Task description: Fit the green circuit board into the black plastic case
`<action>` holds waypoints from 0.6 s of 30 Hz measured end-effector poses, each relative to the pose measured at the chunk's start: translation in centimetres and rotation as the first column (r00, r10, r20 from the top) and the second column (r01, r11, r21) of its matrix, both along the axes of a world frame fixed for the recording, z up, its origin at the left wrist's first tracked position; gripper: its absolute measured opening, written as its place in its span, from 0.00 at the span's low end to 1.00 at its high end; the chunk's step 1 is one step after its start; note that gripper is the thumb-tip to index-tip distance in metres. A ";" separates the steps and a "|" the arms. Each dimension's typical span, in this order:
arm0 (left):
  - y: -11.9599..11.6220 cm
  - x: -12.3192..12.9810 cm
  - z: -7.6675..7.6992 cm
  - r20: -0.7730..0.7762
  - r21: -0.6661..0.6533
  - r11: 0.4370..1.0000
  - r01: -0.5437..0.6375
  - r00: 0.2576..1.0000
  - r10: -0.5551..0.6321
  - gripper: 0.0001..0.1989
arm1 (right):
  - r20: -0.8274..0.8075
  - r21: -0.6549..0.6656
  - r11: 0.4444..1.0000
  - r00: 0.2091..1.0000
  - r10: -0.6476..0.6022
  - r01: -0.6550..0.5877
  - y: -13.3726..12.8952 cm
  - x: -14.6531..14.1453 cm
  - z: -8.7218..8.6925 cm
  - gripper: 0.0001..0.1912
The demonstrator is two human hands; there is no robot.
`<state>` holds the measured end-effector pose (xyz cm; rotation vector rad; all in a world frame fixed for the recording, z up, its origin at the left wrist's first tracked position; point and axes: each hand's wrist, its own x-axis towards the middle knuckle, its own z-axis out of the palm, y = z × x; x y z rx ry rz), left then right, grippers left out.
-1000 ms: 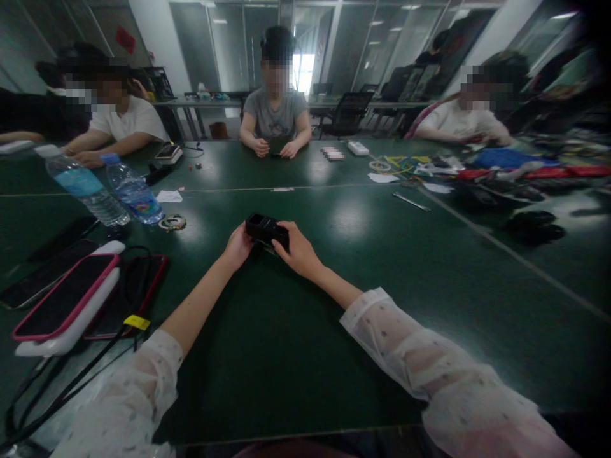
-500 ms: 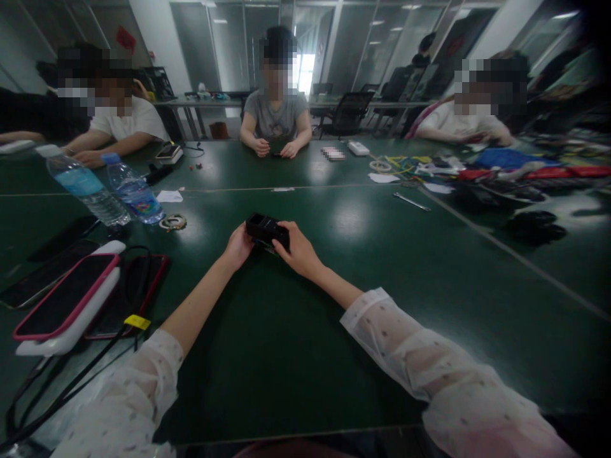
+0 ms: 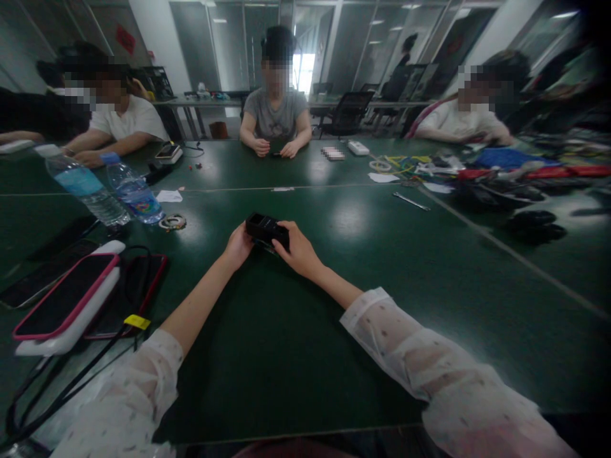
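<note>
A small black box-like device [image 3: 265, 228] with a lit patch on its top face is held between both hands over the green table [image 3: 296, 356]. My left hand [image 3: 237, 247] grips its left end, with the fingers partly hidden behind it. Around the right end is my right hand [image 3: 300, 250], its thumb on the near side and its fingers across the top. Something thin shows beneath the device, too dark to make out.
Two water bottles [image 3: 136, 191], a bracelet [image 3: 172, 222] and several phones [image 3: 69, 296] with cables lie on the left. A wrench [image 3: 411, 201] lies right of centre, before piled cables [image 3: 401, 166]. Several people sit across the table, one in a grey shirt [image 3: 275, 117].
My hands and the device have stayed in place. In the far background, a person has shifted to the left.
</note>
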<state>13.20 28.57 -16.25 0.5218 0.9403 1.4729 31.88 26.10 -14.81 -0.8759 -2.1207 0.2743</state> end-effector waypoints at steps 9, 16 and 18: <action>0.2 -0.2 -0.4 0.009 0.013 1.000 0.004 1.000 -0.004 0.06 | 0.003 0.005 1.000 1.000 -0.001 0.001 -0.1 0.0 0.1 0.21; 0.4 -0.3 -0.7 0.001 0.019 1.000 0.016 1.000 -0.016 0.06 | 0.001 -0.002 1.000 1.000 0.003 -0.003 -0.1 0.0 0.1 0.21; 0.5 -0.3 -0.8 -0.001 0.022 1.000 0.017 1.000 -0.017 0.06 | 0.001 -0.001 1.000 1.000 0.001 -0.001 0.0 0.0 0.1 0.21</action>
